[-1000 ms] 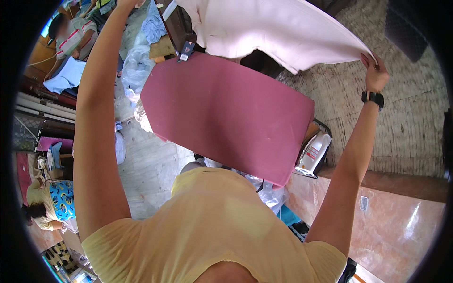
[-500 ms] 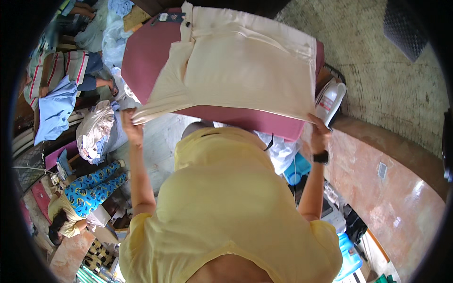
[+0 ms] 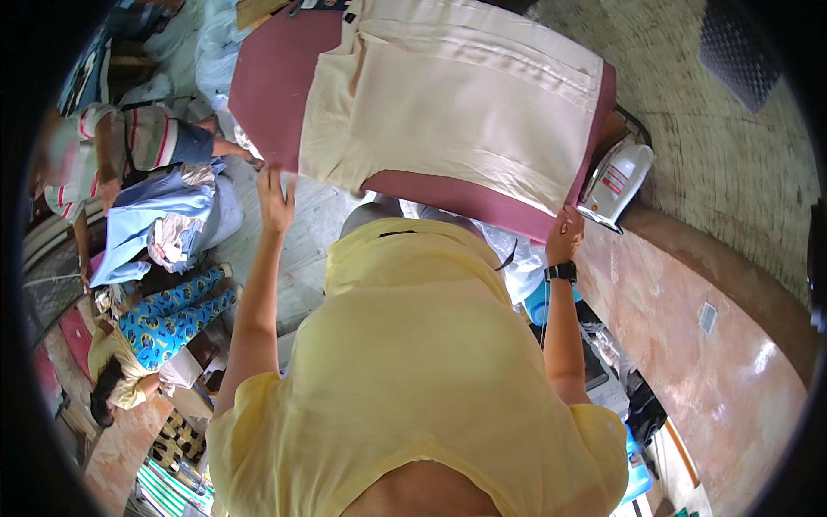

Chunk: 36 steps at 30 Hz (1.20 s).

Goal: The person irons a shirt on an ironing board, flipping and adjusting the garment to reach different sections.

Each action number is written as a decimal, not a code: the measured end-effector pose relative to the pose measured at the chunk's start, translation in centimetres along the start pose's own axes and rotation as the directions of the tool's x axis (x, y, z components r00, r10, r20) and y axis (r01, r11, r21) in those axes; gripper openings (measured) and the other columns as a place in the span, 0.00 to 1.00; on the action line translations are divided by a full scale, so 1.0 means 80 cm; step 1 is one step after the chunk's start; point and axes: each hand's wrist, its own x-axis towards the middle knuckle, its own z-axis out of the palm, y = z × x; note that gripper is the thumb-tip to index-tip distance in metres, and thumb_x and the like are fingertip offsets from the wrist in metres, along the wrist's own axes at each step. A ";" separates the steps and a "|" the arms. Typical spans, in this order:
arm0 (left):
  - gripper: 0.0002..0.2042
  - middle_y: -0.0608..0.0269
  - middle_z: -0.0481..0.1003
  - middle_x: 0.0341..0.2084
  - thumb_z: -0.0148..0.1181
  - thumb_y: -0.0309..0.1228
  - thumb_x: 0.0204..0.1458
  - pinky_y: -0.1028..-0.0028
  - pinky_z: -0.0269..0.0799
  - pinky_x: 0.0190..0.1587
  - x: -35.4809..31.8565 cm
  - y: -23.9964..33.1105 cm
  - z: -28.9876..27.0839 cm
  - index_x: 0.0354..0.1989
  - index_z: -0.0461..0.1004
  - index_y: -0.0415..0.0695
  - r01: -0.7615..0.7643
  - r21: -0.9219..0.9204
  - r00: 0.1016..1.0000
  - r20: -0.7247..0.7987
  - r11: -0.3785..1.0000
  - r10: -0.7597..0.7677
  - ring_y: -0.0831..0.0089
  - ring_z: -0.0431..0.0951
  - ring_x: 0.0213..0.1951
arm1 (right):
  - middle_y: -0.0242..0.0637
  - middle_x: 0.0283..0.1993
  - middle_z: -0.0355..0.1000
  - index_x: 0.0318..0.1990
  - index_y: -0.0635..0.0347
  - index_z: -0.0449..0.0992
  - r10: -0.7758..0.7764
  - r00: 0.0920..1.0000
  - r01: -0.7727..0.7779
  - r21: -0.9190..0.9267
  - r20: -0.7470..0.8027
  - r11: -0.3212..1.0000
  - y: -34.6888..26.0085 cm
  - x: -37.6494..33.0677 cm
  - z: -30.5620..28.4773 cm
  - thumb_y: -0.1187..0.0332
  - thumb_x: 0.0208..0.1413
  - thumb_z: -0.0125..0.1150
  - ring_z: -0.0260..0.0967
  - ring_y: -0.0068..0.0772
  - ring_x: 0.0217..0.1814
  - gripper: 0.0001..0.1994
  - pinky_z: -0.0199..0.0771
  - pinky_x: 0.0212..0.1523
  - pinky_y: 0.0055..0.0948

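A cream garment (image 3: 465, 112), which looks like a shirt, lies spread over a maroon padded ironing board (image 3: 267, 86). Its near edge droops a little at the left side. My left hand (image 3: 276, 202) is at the board's near left edge, fingers stretched out and holding nothing, apart from the cloth. My right hand (image 3: 564, 234), with a dark watch on the wrist, has its fingers closed at the garment's near right corner. A white iron (image 3: 618, 183) rests just beyond that hand, at the board's right end.
At the left, a person in a striped shirt (image 3: 155, 138) handles a light blue cloth (image 3: 138, 220) by a heap of garments. Another person in patterned blue trousers (image 3: 168, 314) is lower left. A stone-patterned ledge (image 3: 689, 302) runs along the right.
My left hand has let go of the garment's left end and moved slightly right and up. The cloth now lies flatter on the board. The co-worker's blue cloth has shifted.
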 end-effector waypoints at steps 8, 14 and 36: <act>0.24 0.52 0.78 0.36 0.61 0.49 0.54 0.62 0.72 0.46 0.213 0.010 0.081 0.43 0.75 0.35 0.440 -0.316 0.896 0.099 0.841 -0.432 0.54 0.77 0.40 | 0.36 0.27 0.74 0.30 0.67 0.79 0.476 0.877 -0.479 0.041 0.068 0.877 0.036 0.017 0.040 0.54 0.45 0.74 0.68 0.28 0.25 0.21 0.68 0.28 0.30; 0.22 0.48 0.78 0.39 0.60 0.48 0.55 0.59 0.72 0.47 0.271 0.027 0.105 0.43 0.74 0.38 0.401 -0.208 0.914 0.161 0.892 -0.373 0.52 0.78 0.43 | 0.33 0.24 0.70 0.29 0.66 0.74 0.397 0.916 -0.397 0.013 -0.055 0.918 0.029 0.013 0.038 0.60 0.50 0.72 0.66 0.22 0.22 0.17 0.71 0.22 0.24; 0.28 0.45 0.70 0.40 0.71 0.31 0.46 0.61 0.68 0.49 0.181 -0.038 0.098 0.49 0.62 0.31 0.372 -0.483 0.925 0.122 0.793 -0.360 0.57 0.72 0.45 | 0.34 0.25 0.68 0.29 0.63 0.66 0.601 0.797 -0.512 0.459 -0.062 0.727 -0.001 -0.013 0.037 0.72 0.46 0.74 0.73 0.27 0.22 0.16 0.79 0.20 0.28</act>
